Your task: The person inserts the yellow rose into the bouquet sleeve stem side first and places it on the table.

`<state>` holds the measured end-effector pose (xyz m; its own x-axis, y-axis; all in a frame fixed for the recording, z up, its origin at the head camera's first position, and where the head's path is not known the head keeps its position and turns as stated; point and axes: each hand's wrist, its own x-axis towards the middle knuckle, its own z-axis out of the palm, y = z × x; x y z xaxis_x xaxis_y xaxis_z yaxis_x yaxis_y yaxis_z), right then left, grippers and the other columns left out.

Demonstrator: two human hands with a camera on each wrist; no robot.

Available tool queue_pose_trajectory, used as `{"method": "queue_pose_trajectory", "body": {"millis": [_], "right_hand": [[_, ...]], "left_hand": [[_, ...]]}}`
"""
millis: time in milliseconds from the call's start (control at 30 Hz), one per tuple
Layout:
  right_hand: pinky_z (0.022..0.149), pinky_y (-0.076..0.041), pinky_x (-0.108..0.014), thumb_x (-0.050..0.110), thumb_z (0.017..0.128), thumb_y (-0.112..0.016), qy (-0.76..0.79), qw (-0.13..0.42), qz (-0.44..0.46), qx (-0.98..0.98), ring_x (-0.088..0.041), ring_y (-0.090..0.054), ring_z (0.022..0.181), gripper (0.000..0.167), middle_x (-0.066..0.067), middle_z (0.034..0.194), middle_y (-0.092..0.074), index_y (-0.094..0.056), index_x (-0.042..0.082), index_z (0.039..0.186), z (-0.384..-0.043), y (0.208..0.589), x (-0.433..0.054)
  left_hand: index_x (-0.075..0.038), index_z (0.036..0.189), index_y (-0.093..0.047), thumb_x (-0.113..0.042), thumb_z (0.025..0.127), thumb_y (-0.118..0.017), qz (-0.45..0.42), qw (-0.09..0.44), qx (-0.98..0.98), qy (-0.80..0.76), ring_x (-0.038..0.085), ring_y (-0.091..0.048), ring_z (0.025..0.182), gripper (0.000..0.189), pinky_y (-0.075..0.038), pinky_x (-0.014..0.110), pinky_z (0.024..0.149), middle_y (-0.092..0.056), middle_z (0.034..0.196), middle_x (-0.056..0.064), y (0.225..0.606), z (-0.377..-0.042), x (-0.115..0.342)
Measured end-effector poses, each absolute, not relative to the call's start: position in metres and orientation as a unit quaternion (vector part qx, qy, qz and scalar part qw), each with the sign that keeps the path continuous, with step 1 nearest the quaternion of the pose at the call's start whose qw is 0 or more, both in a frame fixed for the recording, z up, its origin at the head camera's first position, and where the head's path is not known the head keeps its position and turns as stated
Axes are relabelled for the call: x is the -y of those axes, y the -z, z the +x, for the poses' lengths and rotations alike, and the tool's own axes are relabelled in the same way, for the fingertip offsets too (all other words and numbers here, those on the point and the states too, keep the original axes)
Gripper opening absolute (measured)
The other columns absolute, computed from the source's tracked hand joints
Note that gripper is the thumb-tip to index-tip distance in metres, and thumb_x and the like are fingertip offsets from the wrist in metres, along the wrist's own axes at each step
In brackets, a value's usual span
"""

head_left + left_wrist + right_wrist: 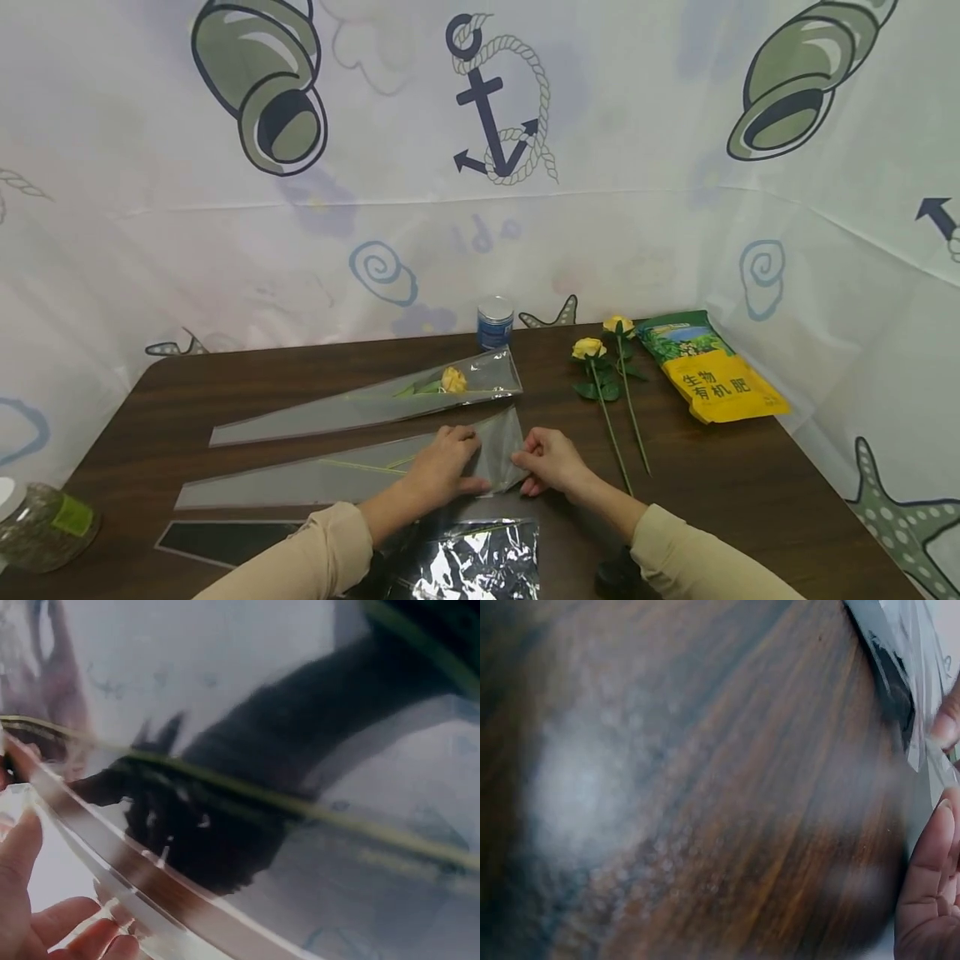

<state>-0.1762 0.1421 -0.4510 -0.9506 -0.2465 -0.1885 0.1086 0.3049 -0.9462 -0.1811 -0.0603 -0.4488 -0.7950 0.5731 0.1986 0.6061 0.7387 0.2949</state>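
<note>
A long tapered clear plastic flower sleeve (300, 479) lies across the table, and thin yellow-green lines show on it. My left hand (446, 462) rests on the sleeve near its wide end, thumb stretched out along the near edge. In the left wrist view, the fingers of that hand (45, 915) are beside the sleeve's pale edge strip (142, 877). My right hand (551, 462) pinches the wide end's right edge. Crinkled film (907, 667) shows by the right hand's fingers (930, 877) in the right wrist view.
Behind lies another sleeve (300, 419) with a yellow rose (453, 380) inside. Two yellow roses (590, 348) (618, 325), a yellow-green fertilizer bag (720, 379) and a blue can (495, 323) are farther back. Shiny film (480, 562) lies in front; a jar (48, 525) is left.
</note>
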Motion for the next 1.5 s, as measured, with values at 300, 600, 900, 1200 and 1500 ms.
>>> {"method": "queue_pose_trajectory", "body": {"millis": [300, 600, 900, 1200, 1500], "right_hand": [[0.040, -0.050, -0.029, 0.004, 0.086, -0.065, 0.549, 0.108, -0.091, -0.824, -0.013, -0.060, 0.041, 0.018, -0.007, 0.052, -0.057, -0.051, 0.000, 0.076, -0.180, 0.458, -0.141], [0.040, -0.050, -0.032, 0.003, 0.084, -0.067, 0.540, 0.084, -0.109, -0.831, -0.017, -0.062, 0.041, 0.019, -0.010, 0.052, -0.059, -0.051, 0.000, 0.075, -0.180, 0.459, -0.139], [0.044, -0.052, -0.031, 0.009, 0.089, -0.063, 0.588, 0.117, -0.066, -0.798, -0.017, -0.063, 0.045, 0.018, -0.009, 0.055, -0.060, -0.053, -0.003, 0.080, -0.181, 0.459, -0.141], [0.048, -0.053, -0.026, 0.009, 0.091, -0.059, 0.633, 0.153, 0.005, -0.759, -0.012, -0.063, 0.049, 0.013, -0.003, 0.063, -0.060, -0.053, -0.002, 0.088, -0.185, 0.459, -0.142], [0.045, -0.051, -0.024, 0.000, 0.088, -0.056, 0.599, 0.141, -0.010, -0.788, -0.009, -0.060, 0.045, 0.006, -0.001, 0.058, -0.060, -0.054, -0.003, 0.083, -0.191, 0.455, -0.140]], "left_hand": [[0.002, 0.104, -0.065, -0.030, 0.087, -0.067, -0.202, 0.008, 0.898, 0.390, 0.022, -0.063, 0.078, 0.036, -0.050, 0.031, 0.064, -0.066, 0.089, 0.011, 0.450, -0.187, 0.040], [-0.001, 0.113, -0.060, -0.029, 0.083, -0.072, -0.137, 0.018, 0.899, 0.415, 0.008, -0.055, 0.065, 0.043, -0.043, 0.023, 0.055, -0.065, 0.078, 0.001, 0.454, -0.192, 0.028], [-0.001, 0.106, -0.070, -0.011, 0.079, -0.074, -0.203, 0.104, 0.893, 0.387, 0.005, -0.048, 0.061, 0.028, -0.039, 0.019, 0.053, -0.062, 0.069, -0.002, 0.459, -0.192, 0.029], [0.003, 0.107, -0.069, -0.005, 0.078, -0.074, -0.235, 0.124, 0.880, 0.393, 0.006, -0.047, 0.062, 0.031, -0.040, 0.019, 0.055, -0.060, 0.069, 0.001, 0.451, -0.191, 0.034], [0.001, 0.109, -0.069, -0.009, 0.080, -0.073, -0.250, 0.105, 0.885, 0.379, 0.003, -0.040, 0.060, 0.032, -0.036, 0.019, 0.051, -0.053, 0.067, -0.001, 0.442, -0.192, 0.037]]}}
